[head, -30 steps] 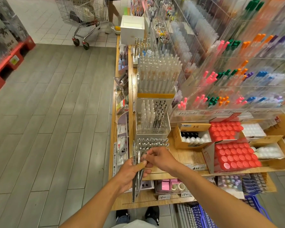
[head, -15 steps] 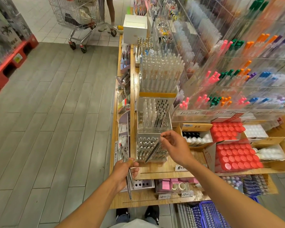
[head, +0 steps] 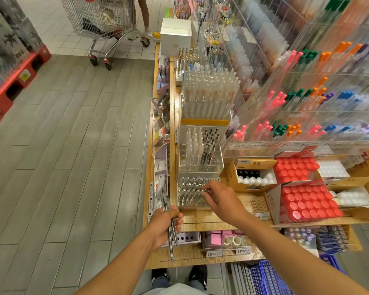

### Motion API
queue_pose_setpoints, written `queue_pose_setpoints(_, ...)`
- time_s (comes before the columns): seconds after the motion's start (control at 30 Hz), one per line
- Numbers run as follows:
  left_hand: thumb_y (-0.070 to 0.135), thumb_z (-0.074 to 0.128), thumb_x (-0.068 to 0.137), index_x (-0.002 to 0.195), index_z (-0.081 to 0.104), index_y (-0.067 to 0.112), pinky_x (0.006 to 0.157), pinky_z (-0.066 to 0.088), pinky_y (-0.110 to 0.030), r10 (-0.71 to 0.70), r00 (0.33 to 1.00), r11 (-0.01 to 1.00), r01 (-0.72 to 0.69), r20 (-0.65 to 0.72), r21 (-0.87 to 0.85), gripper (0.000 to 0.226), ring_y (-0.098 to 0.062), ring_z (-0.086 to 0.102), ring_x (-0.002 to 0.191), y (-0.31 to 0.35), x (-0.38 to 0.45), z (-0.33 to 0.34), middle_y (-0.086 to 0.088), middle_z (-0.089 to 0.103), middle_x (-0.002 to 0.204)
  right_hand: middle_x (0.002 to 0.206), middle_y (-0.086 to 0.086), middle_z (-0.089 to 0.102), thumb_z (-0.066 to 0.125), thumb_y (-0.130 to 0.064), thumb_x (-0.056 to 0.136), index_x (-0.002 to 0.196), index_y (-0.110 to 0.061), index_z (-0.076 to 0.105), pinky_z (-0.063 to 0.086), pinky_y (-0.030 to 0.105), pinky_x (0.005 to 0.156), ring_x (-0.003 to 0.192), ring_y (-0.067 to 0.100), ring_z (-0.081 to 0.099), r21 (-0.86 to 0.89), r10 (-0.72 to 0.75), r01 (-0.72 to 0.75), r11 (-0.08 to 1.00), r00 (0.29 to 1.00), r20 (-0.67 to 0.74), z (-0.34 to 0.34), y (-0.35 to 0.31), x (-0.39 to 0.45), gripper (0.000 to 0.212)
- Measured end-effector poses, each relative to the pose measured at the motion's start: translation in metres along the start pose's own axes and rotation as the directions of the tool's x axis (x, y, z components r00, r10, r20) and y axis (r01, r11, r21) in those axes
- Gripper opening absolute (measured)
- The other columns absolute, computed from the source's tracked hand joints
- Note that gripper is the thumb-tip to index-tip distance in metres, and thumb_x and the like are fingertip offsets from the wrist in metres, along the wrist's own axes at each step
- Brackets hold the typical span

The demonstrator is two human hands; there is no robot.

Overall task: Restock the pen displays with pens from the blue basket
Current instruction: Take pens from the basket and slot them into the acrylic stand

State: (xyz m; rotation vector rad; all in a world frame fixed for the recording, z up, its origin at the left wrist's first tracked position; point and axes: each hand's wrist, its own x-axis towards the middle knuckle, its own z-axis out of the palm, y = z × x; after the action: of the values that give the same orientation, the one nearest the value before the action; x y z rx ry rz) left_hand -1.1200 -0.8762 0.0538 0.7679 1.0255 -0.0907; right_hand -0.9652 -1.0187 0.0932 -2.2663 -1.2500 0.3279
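My left hand (head: 165, 225) grips a small bundle of clear pens (head: 168, 226) upright at the front corner of the wooden shelf. My right hand (head: 218, 200) pinches the top of one pen (head: 205, 190) standing in the lowest clear pen display box (head: 193, 193), which is full of silver-tipped pens. Stacked behind it are a second clear display (head: 200, 153) with white and black pens and a taller one (head: 209, 96) with clear pens. The blue basket (head: 268, 277) sits on the floor at the bottom right, partly hidden by my right forearm.
Cardboard boxes of red-capped bottles (head: 307, 204) and white bottles (head: 251, 177) stand right of the displays. Acrylic racks of coloured pens (head: 307, 103) fill the upper right. A shopping cart (head: 102, 24) and a person's legs are far down the aisle. Grey floor lies to the left.
My right hand took one pen from the bundle in my left hand, carried it up and right, and lowered it upright into the lowest display box.
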Motion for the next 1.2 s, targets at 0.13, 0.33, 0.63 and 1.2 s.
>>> queue_pose_setpoints(0.13, 0.001, 0.05, 0.1, 0.111, 0.055, 0.004, 0.051, 0.052, -0.028, -0.005, 1.0, 1.0, 0.005, 0.014, 0.0, 0.012, -0.017, 0.057, 0.058, -0.001, -0.001, 0.0, -0.01, 0.066, 0.072, 0.081, -0.018, 0.049, 0.056, -0.028, 0.096, 0.108, -0.019, 0.058, 0.036, 0.014, 0.062, 0.072, 0.002, 0.049, -0.059, -0.016, 0.017, 0.998, 1.0, 0.022, 0.002, -0.001, 0.007, 0.014)
queue_pose_setpoints(0.33, -0.006, 0.051, 0.098, 0.12, 0.05, 0.0, 0.052, 0.057, -0.031, 0.012, 0.999, 0.999, -0.011, 0.036, -0.03, 0.022, -0.021, 0.061, 0.061, 0.0, -0.001, 0.002, -0.018, 0.072, 0.083, 0.085, -0.006, 0.061, 0.058, -0.025, 0.095, 0.102, -0.016, 0.063, 0.039, 0.023, 0.066, 0.075, 0.006, 0.047, -0.119, -0.082, 0.088, 0.989, 0.995, 0.058, 0.007, 0.002, 0.005, 0.012)
queue_pose_setpoints(0.63, -0.004, 0.056, 0.097, 0.124, 0.053, -0.002, 0.064, 0.06, -0.035, 0.042, 0.99, 0.999, -0.042, 0.132, -0.005, 0.028, -0.027, 0.067, 0.073, 0.003, -0.006, 0.0, -0.025, 0.072, 0.106, 0.078, 0.001, 0.063, 0.073, -0.01, 0.082, 0.082, -0.012, 0.071, 0.05, 0.032, 0.065, 0.075, 0.021, 0.058, -0.231, -0.174, 0.179, 0.956, 0.984, 0.043, 0.013, -0.003, 0.008, 0.002)
queue_pose_setpoints(1.2, 0.011, 0.061, 0.094, 0.13, 0.054, 0.013, 0.08, 0.06, -0.034, 0.075, 0.923, 0.987, -0.124, 0.377, 0.107, 0.036, -0.028, 0.071, 0.106, 0.007, -0.02, 0.01, -0.006, 0.072, 0.121, 0.088, 0.001, 0.066, 0.065, -0.022, 0.092, 0.107, -0.01, 0.064, 0.059, 0.026, 0.073, 0.083, 0.01, 0.07, 0.489, 0.257, -0.437, 0.755, 0.883, 0.392, -0.001, -0.026, 0.022, 0.019)
